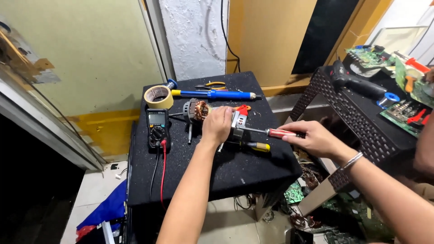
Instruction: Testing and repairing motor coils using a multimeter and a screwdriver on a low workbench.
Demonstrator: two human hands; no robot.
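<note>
Inspector: While the left hand clamps the small motor on the black worktop, the right hand grips a red-handled screwdriver.

Second: Risk?

Inspector: Probably tip slippage; the motor rests unclamped, so it could roll.

Head view, steeply down, close above black worktop

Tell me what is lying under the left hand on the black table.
The left hand covers a small electric motor with copper windings and its grey metal housing. The middle part is hidden.
</note>
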